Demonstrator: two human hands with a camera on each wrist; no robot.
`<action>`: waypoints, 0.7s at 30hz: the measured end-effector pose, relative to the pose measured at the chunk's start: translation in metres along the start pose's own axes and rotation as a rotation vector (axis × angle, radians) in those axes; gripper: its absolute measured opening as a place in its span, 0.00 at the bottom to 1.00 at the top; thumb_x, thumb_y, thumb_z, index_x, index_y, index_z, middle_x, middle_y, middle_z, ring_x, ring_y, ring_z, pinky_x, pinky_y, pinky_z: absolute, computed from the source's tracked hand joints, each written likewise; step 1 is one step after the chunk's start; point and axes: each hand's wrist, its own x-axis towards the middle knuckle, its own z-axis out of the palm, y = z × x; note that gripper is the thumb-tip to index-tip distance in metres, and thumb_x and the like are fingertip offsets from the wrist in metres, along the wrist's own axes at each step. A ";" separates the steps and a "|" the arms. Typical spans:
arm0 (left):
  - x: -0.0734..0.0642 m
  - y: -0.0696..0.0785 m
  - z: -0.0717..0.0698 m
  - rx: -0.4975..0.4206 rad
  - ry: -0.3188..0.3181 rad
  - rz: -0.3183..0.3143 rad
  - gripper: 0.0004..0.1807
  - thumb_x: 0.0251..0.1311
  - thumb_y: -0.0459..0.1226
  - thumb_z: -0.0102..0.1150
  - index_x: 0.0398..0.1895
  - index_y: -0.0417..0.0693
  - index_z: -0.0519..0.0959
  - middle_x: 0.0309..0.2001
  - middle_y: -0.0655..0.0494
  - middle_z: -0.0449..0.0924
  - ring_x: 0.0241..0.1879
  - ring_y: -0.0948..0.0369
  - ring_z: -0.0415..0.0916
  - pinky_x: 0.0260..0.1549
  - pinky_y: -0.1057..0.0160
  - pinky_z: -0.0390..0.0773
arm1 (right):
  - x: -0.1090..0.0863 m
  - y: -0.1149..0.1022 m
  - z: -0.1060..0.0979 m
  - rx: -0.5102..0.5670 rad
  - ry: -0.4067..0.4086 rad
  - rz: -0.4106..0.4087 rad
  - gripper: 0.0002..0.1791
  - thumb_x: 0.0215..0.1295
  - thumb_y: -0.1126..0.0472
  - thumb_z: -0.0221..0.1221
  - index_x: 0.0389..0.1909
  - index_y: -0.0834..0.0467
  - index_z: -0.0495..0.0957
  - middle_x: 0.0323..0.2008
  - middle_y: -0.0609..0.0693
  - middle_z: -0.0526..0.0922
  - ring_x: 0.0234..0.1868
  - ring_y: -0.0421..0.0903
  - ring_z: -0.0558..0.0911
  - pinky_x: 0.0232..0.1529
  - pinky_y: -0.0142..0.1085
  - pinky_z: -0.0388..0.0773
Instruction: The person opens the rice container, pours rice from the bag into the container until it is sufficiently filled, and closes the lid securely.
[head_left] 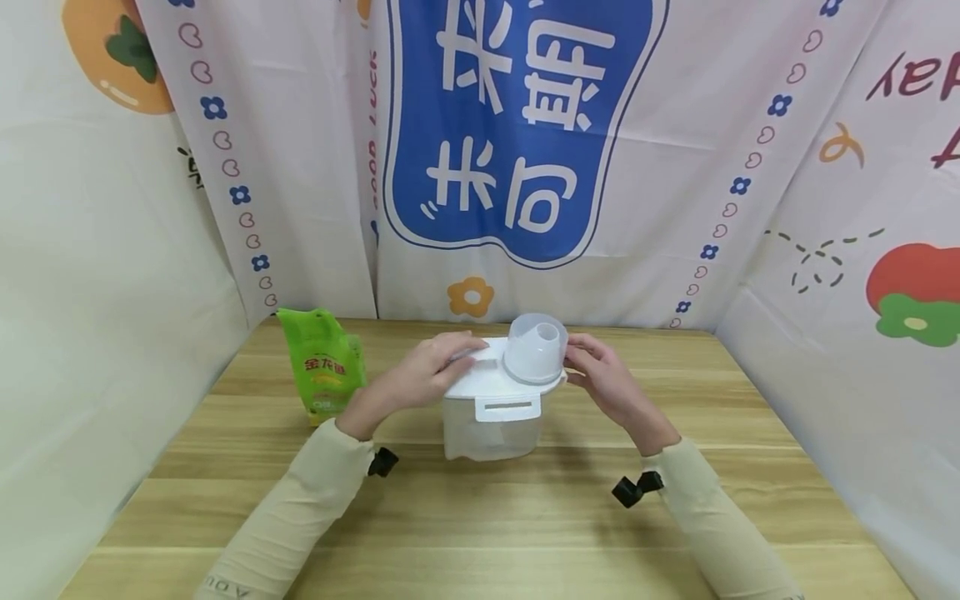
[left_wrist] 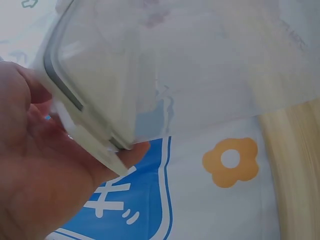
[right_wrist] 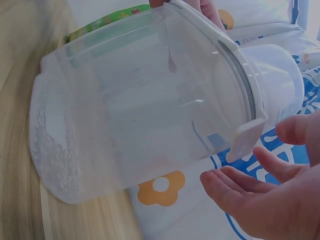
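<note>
A translucent plastic storage container (head_left: pixel 491 433) stands upright on the table. Its white lid (head_left: pixel 491 385) carries a clear measuring cup (head_left: pixel 535 354) on the right and a latch flap (head_left: pixel 508 407) at the front. My left hand (head_left: pixel 427 367) grips the lid's left edge; in the left wrist view, the fingers curl around a side latch (left_wrist: pixel 92 142). On the other side, my right hand (head_left: pixel 603 379) is beside the cup and lid edge. In the right wrist view its loosely bent fingers (right_wrist: pixel 235 192) are just short of the right side latch (right_wrist: pixel 247 140), holding nothing.
A green bag (head_left: pixel 322 367) with printed characters stands on the wooden table (head_left: pixel 480 525), left of the container and close to my left forearm. Printed white cloth (head_left: pixel 675 250) hangs behind the table and along both sides.
</note>
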 end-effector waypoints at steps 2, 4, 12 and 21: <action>0.002 0.000 -0.003 0.020 -0.024 -0.005 0.17 0.72 0.34 0.48 0.60 0.41 0.76 0.60 0.43 0.77 0.63 0.48 0.73 0.64 0.47 0.72 | 0.000 0.001 0.000 -0.012 -0.019 0.003 0.09 0.76 0.57 0.50 0.49 0.49 0.77 0.47 0.41 0.81 0.50 0.38 0.81 0.51 0.35 0.80; 0.003 0.001 -0.007 0.041 -0.048 -0.012 0.17 0.72 0.32 0.47 0.60 0.40 0.76 0.60 0.43 0.77 0.63 0.47 0.71 0.65 0.46 0.70 | 0.000 0.001 0.001 -0.024 -0.035 0.006 0.09 0.76 0.57 0.49 0.49 0.48 0.77 0.47 0.41 0.81 0.50 0.38 0.81 0.52 0.36 0.80; 0.007 -0.002 -0.011 0.072 -0.075 -0.050 0.18 0.71 0.29 0.46 0.59 0.40 0.77 0.62 0.43 0.76 0.70 0.43 0.63 0.71 0.45 0.62 | -0.006 0.005 0.007 -0.016 -0.074 0.008 0.10 0.77 0.57 0.49 0.49 0.51 0.77 0.47 0.42 0.81 0.50 0.38 0.82 0.53 0.35 0.81; 0.011 -0.008 -0.012 0.069 -0.026 -0.063 0.17 0.70 0.28 0.48 0.59 0.43 0.78 0.60 0.46 0.78 0.64 0.47 0.71 0.66 0.46 0.70 | -0.015 0.007 0.014 0.014 -0.073 0.003 0.07 0.76 0.57 0.50 0.40 0.55 0.74 0.46 0.45 0.79 0.50 0.39 0.83 0.53 0.37 0.82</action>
